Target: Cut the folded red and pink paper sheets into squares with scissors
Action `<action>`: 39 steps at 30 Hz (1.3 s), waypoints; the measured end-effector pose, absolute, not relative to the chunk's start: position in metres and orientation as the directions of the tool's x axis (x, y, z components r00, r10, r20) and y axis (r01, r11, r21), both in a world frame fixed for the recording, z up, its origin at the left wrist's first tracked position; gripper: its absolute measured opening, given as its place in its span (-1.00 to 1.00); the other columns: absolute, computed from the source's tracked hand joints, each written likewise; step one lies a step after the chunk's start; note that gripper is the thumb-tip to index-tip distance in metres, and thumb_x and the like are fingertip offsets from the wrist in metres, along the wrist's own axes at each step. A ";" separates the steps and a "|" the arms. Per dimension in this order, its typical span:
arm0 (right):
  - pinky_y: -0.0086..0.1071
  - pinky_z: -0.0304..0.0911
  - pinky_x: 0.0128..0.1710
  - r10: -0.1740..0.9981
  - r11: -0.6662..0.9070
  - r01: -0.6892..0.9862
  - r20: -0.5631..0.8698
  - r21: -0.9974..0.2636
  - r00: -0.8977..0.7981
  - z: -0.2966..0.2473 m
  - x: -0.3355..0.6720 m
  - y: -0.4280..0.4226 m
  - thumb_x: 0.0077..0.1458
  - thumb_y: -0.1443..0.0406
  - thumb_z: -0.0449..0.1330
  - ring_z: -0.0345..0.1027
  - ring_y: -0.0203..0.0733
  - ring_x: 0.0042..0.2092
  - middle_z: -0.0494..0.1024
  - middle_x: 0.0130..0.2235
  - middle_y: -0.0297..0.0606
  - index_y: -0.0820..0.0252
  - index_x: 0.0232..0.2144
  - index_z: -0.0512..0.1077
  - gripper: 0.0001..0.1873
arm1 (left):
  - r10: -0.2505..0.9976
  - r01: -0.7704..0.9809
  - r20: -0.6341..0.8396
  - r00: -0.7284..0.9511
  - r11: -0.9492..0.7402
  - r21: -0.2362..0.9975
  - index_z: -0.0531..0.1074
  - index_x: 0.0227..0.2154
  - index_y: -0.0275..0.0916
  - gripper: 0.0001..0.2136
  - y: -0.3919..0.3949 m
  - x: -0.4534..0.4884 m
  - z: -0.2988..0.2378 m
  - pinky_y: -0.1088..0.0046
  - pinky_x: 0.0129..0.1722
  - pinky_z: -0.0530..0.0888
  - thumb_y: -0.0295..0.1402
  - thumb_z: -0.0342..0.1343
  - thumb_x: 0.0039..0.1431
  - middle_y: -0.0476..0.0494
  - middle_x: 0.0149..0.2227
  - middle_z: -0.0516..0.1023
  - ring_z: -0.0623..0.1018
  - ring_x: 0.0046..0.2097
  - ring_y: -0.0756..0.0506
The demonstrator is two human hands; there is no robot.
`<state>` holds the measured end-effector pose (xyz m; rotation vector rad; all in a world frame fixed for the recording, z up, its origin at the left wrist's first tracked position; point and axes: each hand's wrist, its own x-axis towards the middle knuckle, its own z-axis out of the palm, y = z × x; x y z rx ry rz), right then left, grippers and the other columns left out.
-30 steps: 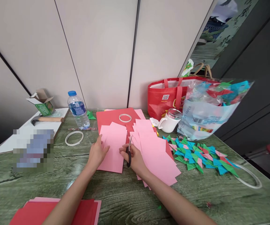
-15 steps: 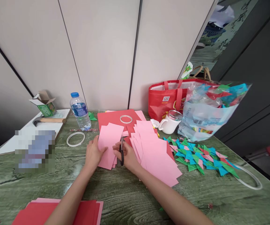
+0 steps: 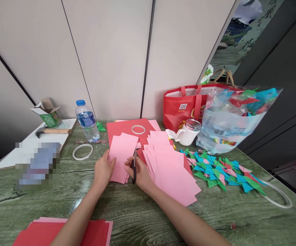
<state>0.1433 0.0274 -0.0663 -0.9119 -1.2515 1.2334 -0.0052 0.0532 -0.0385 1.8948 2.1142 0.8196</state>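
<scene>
My left hand (image 3: pixel 103 172) grips the left edge of several pink paper pieces (image 3: pixel 122 157), its thumb on top and some fingers hidden. In my right hand (image 3: pixel 140 175) is a pair of scissors with dark handles (image 3: pixel 134 172), the blades pointing away from me, close beside the right edge of those pieces. To the right of that hand lies a fanned pile of pink paper strips (image 3: pixel 170 167), partly over red paper. Behind both hands, a white ring (image 3: pixel 138 129) rests on a red sheet (image 3: pixel 117 127).
Left are a water bottle (image 3: pixel 87 121), a hammer (image 3: pixel 54 131), a small box (image 3: pixel 49 114) and another white ring (image 3: pixel 82 152). Right are a white mug (image 3: pixel 186 134), a red bag (image 3: pixel 176 109), a plastic bag (image 3: pixel 224 130) and folded coloured paper pieces (image 3: pixel 222 171). Red sheets (image 3: pixel 93 232) lie in front.
The pink pieces in my left hand have shifted slightly right and turned a little. My right hand and the scissors have moved only slightly.
</scene>
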 end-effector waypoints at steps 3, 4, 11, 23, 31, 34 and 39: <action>-0.32 0.27 -0.24 0.977 0.167 -0.169 0.186 -0.971 -0.103 -0.073 0.144 0.029 -0.17 0.30 0.27 0.34 -0.22 -0.28 0.41 -0.32 -0.29 0.14 -0.28 0.29 -0.66 | 0.964 0.881 0.218 -0.151 0.032 0.472 0.31 -0.03 -0.37 -0.61 0.054 -0.005 -0.040 0.35 -0.26 0.38 -0.34 -0.01 0.07 -0.33 -0.26 0.57 0.54 -0.23 -0.23; -0.32 0.27 -0.24 0.977 0.167 -0.171 0.186 -0.971 -0.103 -0.074 0.144 0.029 -0.17 0.31 0.27 0.34 -0.23 -0.28 0.41 -0.32 -0.29 0.14 -0.28 0.29 -0.66 | 0.963 0.887 0.222 -0.152 0.034 0.460 0.30 -0.02 -0.38 -0.61 0.054 -0.005 -0.041 0.35 -0.26 0.38 -0.34 -0.01 0.07 -0.33 -0.26 0.57 0.54 -0.23 -0.23; -0.34 0.26 -0.26 0.976 0.171 -0.184 0.192 -0.968 -0.105 -0.074 0.143 0.027 -0.18 0.32 0.27 0.31 -0.23 -0.28 0.37 -0.35 -0.32 0.12 -0.29 0.29 -0.66 | 0.949 0.923 0.285 -0.137 0.018 0.385 0.29 0.01 -0.32 -0.61 0.046 0.001 -0.035 0.29 -0.27 0.38 -0.33 -0.05 0.11 -0.33 -0.22 0.56 0.54 -0.24 -0.26; -0.36 0.24 -0.28 0.973 0.192 -0.184 0.211 -0.964 -0.094 -0.078 0.142 0.028 -0.17 0.34 0.26 0.29 -0.24 -0.29 0.36 -0.35 -0.32 0.13 -0.28 0.29 -0.67 | 0.931 0.825 0.333 -0.152 -0.066 0.561 0.34 -0.04 -0.31 -0.63 0.049 -0.002 -0.036 0.31 -0.26 0.40 -0.38 -0.02 0.04 -0.29 -0.17 0.54 0.54 -0.26 -0.22; -0.37 0.24 -0.30 0.975 0.186 -0.191 0.205 -0.964 -0.083 -0.075 0.143 0.029 -0.17 0.36 0.26 0.30 -0.25 -0.31 0.37 -0.36 -0.33 0.14 -0.30 0.29 -0.68 | 0.932 0.653 0.284 -0.225 -0.072 0.754 0.43 -0.21 -0.30 -0.66 0.055 -0.009 -0.039 0.41 -0.38 0.38 -0.33 0.07 -0.12 -0.07 -0.49 0.54 0.51 -0.45 -0.11; -0.36 0.25 -0.31 0.975 0.190 -0.183 0.208 -0.965 -0.085 -0.074 0.143 0.028 -0.17 0.35 0.26 0.31 -0.25 -0.32 0.38 -0.36 -0.33 0.14 -0.30 0.30 -0.68 | 0.936 0.604 0.254 -0.243 -0.059 0.795 0.46 -0.57 -0.23 -0.89 0.055 -0.010 -0.038 0.42 -0.47 0.32 -0.31 0.13 -0.18 -0.05 -0.58 0.51 0.47 -0.51 -0.11; -0.35 0.25 -0.32 0.966 0.256 -0.199 0.256 -0.946 0.030 -0.069 0.143 0.025 -0.10 0.29 0.21 0.31 -0.25 -0.34 0.38 -0.39 -0.33 0.14 -0.31 0.30 -0.76 | 0.930 0.419 0.226 -0.289 -0.090 0.904 0.37 -0.62 -0.21 -0.88 0.056 -0.011 -0.033 0.47 -0.49 0.28 -0.29 0.15 -0.19 0.00 -0.58 0.47 0.43 -0.50 -0.06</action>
